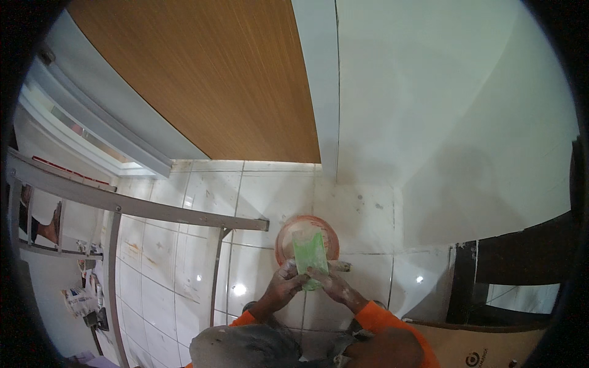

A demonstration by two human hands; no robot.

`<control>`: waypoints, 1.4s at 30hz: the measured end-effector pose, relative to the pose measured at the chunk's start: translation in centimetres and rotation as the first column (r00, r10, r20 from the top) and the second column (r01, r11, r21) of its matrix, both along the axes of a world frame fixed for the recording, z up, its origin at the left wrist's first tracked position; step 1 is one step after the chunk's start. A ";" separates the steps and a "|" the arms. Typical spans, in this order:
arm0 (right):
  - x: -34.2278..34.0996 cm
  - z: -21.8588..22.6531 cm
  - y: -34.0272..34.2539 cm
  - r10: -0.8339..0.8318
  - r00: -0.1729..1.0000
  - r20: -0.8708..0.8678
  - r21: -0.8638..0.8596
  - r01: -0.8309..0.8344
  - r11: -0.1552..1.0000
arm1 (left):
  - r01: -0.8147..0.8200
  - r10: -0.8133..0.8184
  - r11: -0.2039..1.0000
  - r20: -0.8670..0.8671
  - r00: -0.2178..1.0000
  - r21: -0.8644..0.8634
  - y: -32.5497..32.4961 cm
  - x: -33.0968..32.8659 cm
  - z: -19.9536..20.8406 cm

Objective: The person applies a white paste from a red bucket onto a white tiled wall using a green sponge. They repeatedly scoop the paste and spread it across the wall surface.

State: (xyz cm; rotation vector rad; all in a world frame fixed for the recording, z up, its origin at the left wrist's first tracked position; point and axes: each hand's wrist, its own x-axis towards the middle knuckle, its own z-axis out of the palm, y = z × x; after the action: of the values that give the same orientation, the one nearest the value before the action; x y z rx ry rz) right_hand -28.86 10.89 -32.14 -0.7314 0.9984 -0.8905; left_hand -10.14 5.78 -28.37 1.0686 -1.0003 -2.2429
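A flat, light green rectangular piece, smeared with white dust, is held up in front of me by both hands. My left hand is closed on its lower left edge. My right hand grips its lower right side, with the thumb across its face. From the right hand a short handle-like thing with a dark end sticks out to the right; its kind is unclear. Below the green piece, a round reddish-orange tub with pale residue stands on the floor, partly hidden by the hands.
A grey metal frame reaches in from the left. Ahead are a brown wood-grain door and a white wall. Dark furniture and a cardboard box stand at the right on white floor tiles. Another person's foot shows far left.
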 end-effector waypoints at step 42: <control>-13.1 -1.5 -5.2 -0.393 0.264 -0.881 -0.444 -0.176 0.878 | 0.214 0.320 0.839 0.772 0.550 -0.501 -5.3 13.5 -8.1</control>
State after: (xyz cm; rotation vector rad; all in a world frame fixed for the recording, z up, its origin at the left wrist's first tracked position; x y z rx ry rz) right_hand -41.95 5.72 -33.61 -1.7992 2.0106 -0.7528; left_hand 3.36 0.53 -36.51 1.8809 -1.8033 -1.1059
